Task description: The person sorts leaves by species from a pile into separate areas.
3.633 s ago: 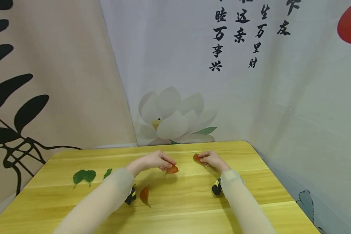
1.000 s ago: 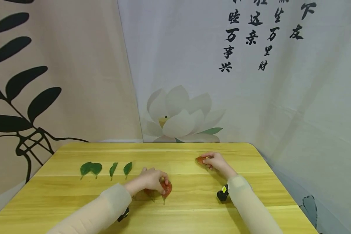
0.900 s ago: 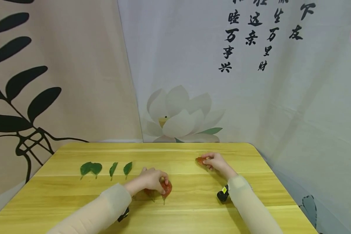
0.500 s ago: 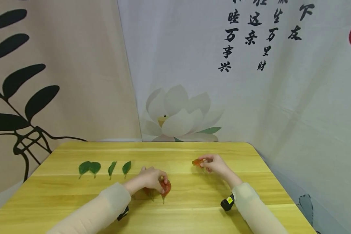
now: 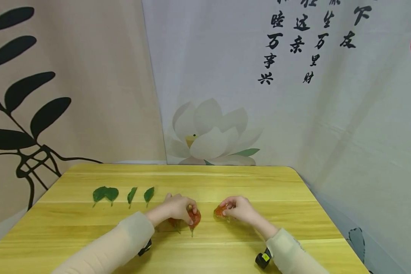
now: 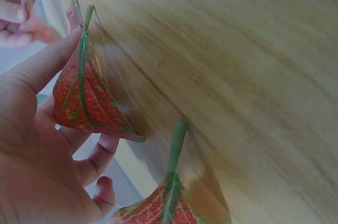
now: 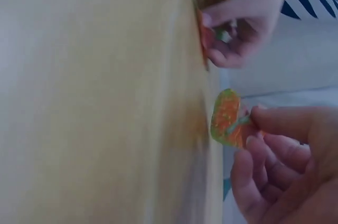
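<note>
My left hand (image 5: 176,207) pinches a red leaf (image 5: 195,219) by thumb and fingertips, low over the table. Another red leaf (image 5: 173,223) is half covered by that hand. In the left wrist view a curved red leaf (image 6: 87,94) with green veins lies beneath the palm, and one more red leaf (image 6: 166,205) shows at the bottom edge. To the right, my right hand (image 5: 241,209) holds an orange-red leaf (image 5: 219,211) between thumb and fingers, above the tabletop. Its green stem and yellow-green rim show on the leaf (image 7: 226,119) in the right wrist view.
Several green leaves (image 5: 148,194) lie in a row at the back left of the yellow wooden table (image 5: 226,251). Black wrist cameras (image 5: 263,258) hang below the sleeves. A printed cloth (image 5: 205,76) hangs behind the table's far edge.
The left hand set its leaf down beside another red one and has stayed there over the last second. The right hand has come nearer and leftward with its leaf, toward the left hand.
</note>
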A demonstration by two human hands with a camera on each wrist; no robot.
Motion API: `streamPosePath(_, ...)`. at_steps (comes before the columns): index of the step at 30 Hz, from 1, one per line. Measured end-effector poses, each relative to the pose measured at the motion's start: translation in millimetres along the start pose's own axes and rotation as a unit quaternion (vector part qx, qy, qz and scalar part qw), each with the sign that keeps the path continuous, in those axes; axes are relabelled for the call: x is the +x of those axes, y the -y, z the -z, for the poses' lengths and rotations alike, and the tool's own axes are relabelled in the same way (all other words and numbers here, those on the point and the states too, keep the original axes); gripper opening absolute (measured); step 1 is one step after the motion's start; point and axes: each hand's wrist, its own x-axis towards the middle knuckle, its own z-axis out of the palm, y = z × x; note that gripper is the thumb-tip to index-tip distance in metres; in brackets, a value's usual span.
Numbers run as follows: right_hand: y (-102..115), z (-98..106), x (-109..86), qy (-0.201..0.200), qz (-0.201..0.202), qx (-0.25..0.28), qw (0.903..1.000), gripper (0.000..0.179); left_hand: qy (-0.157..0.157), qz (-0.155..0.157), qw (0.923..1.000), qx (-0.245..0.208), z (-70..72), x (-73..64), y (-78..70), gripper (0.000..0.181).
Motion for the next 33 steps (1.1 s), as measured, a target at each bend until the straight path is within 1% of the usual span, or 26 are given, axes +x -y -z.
streamPosePath(1,-0.5,-2.3,-0.8,-0.001,0.004,-0.011,0.9999,0.016,0.000,0.000,1.0000,-0.002,0.1,0.1,-0.6,0.026)
streamPosePath(3,-2.1,-6.1,-1.8,0.003,0.007,-0.016,0.9998,0.016,0.001,0.000,1.0000,-0.005,0.5,0.7,-1.7,0.026)
streamPosePath(7,-5.1,-11.6,-1.5,0.017,0.002,-0.006,0.9998,0.016,-0.002,-0.006,0.9999,-0.012,0.9,1.7,-3.3,0.026)
streamPosePath(12,-2.8,-15.9,-0.5,0.049,-0.002,0.006,0.9988,0.016,-0.006,-0.007,0.9999,-0.009,-0.3,2.7,-3.5,0.026)
streamPosePath(17,0.2,-20.1,0.4,0.078,-0.003,-0.006,0.9969,0.014,-0.001,0.000,1.0000,-0.009,-2.0,3.5,-2.7,0.026)
streamPosePath(22,3.8,-22.4,2.3,0.103,0.004,-0.002,0.9946,0.016,0.009,0.001,0.9999,-0.014,0.2,5.0,-1.8,0.025)
streamPosePath(25,6.9,-22.3,2.4,0.110,0.007,-0.011,0.9939,0.018,0.017,0.002,0.9995,-0.028,2.4,5.4,-1.1,0.025)
streamPosePath(29,10.3,-20.8,1.2,0.114,0.014,-0.033,0.9928,0.021,0.031,0.001,0.9977,-0.060,5.9,5.4,-1.4,0.024)
streamPosePath(33,12.1,-19.8,0.9,0.119,0.022,-0.042,0.9918,0.024,0.043,-0.001,0.9954,-0.086,11.2,4.7,-2.6,0.024)
